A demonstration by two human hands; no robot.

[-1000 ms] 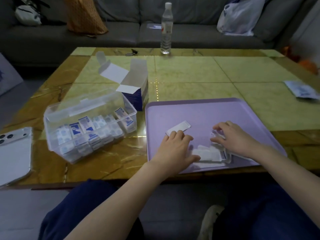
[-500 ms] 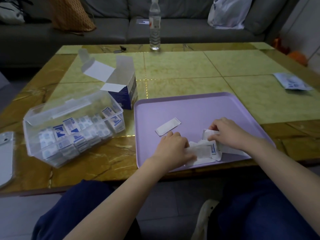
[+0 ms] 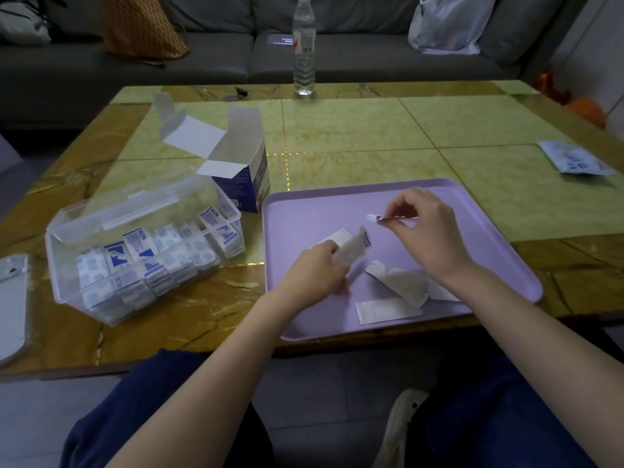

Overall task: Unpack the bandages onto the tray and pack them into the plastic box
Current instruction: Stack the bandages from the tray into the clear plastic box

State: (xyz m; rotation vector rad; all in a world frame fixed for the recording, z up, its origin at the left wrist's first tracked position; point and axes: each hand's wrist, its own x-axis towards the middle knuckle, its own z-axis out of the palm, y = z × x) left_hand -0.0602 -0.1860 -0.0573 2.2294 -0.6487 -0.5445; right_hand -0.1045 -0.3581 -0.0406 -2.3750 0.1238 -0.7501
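Bandages (image 3: pixel 396 281): several wrapped ones lie loose on the near half of the purple tray (image 3: pixel 489 238); a blurred bandage (image 3: pixel 353 248) is gripped in the curled fingers of the left hand (image 3: pixel 314 271), and an edge-on bandage (image 3: pixel 395 218) is pinched between thumb and fingertips of the right hand (image 3: pixel 429 231), the two hands apart over the tray. Box (image 3: pixel 64 231): clear plastic, open, on the table (image 3: pixel 354 136) left of the tray, holding rows of wrapped bandages. Others on the table: open carton (image 3: pixel 250 177) behind the box, phone (image 3: pixel 10 298) at the left edge, bottle (image 3: pixel 304 52) at the far edge, packet (image 3: pixel 574 160) far right.
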